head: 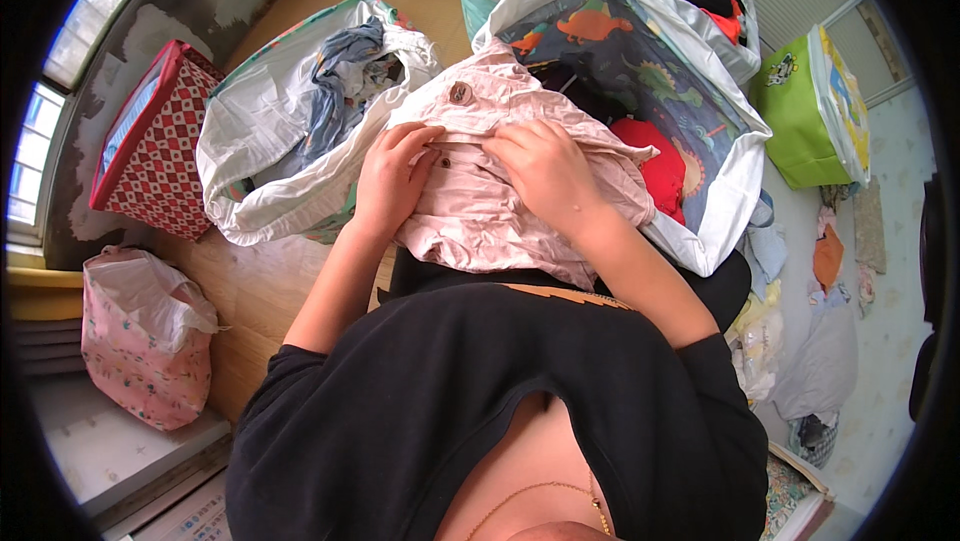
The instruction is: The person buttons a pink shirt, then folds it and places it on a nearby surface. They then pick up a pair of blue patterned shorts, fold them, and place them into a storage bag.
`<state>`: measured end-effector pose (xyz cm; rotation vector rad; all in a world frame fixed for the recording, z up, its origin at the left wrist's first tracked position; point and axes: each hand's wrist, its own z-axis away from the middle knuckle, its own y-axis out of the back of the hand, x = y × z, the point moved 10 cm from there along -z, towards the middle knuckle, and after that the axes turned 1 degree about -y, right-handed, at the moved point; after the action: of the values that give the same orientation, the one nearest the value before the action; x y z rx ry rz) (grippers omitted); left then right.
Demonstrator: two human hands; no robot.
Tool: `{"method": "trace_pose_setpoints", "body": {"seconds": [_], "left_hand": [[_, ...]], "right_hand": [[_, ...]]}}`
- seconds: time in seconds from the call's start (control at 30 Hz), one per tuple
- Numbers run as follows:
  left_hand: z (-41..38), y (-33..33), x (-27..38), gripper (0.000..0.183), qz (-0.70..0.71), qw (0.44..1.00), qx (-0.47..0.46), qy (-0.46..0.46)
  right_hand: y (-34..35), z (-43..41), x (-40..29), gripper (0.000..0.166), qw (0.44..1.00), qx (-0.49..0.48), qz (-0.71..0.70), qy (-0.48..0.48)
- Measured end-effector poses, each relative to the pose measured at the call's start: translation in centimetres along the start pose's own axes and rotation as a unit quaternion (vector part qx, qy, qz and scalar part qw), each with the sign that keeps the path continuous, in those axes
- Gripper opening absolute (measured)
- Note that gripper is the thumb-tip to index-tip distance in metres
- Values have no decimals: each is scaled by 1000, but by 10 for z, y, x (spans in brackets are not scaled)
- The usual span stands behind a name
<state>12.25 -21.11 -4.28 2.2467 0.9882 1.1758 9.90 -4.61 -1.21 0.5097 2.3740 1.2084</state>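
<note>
A wrinkled pink cloth garment (487,226) is spread over my lap. A large brown button (460,93) sits near its upper part, and a small dark button shows lower, between my hands. My left hand (394,177) pinches a fold of the garment with fingers and thumb. Opposite it, my right hand (544,166) grips the same folded edge, its fingertips partly hidden by the cloth. The garment's right side lies against a dinosaur-print storage bag (645,45), which is open and has red cloth (649,158) inside.
Left of the garment stands an open white-lined bag (251,128) holding blue-grey clothing (341,83). Farther left are a red checked bag (161,143) and a pink bag (146,346). A green box-shaped bag (791,109) stands right; clothes and plastic packets (757,331) lie below it.
</note>
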Motion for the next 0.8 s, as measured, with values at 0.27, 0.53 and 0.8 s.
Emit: {"method": "trace_pose_setpoints", "body": {"seconds": [0.27,0.53,0.8], "left_hand": [[-7,1,-1,9,-26,999,34,12],[0,10,13,11,-25,998,24,-56],[-5,-7,-6,14,65,997,-37,29]], "right_hand": [[-8,-11,43,19,997,47,-6,-68],[36,-9,19,12,994,95,5,-52],[-31,-10,-28,19,986,-66,-117,-102]]}}
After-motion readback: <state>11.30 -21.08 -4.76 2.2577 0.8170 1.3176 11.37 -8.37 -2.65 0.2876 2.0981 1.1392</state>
